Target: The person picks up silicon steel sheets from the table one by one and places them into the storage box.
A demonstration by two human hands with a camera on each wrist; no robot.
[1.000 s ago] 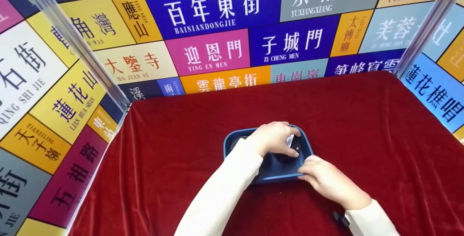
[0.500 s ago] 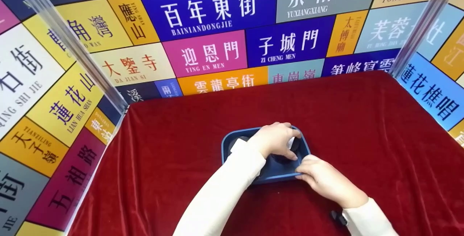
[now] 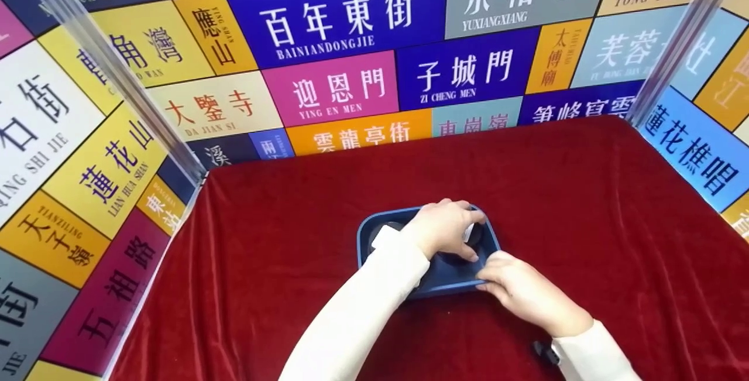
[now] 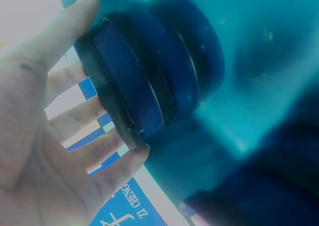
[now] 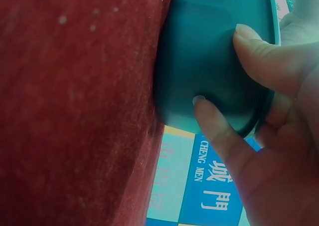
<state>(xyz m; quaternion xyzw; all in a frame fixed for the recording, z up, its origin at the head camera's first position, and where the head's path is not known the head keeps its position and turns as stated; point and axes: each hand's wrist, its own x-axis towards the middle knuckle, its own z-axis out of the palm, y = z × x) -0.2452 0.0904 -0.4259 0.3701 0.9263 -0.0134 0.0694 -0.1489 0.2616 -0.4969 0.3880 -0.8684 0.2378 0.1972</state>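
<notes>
A blue tray (image 3: 445, 287) with a raised rim sits near the middle of the table. Reaching in from above, my left hand (image 3: 447, 226) grips one end of a dark cylinder with bands around it (image 4: 149, 66), thumb on one side and fingers on the other. What kind of thing the cylinder is, I cannot tell. Another dark object (image 4: 254, 196) shows blurred at the lower right of the left wrist view. At the tray's near right corner my right hand (image 3: 529, 296) pinches the rim, with thumb and a finger against the outer wall (image 5: 214, 51). My left arm hides much of the tray's inside.
Dark red cloth (image 3: 281, 240) covers the table. Behind it and to the sides stand colourful panels (image 3: 339, 12) with Chinese place names, joined by clear posts (image 3: 673, 53) at the corners. A small black device (image 3: 547, 352) is at my right wrist.
The whole head view shifts slightly left between the first two frames, then hardly at all. Both hands keep their holds on the cylinder and the tray rim.
</notes>
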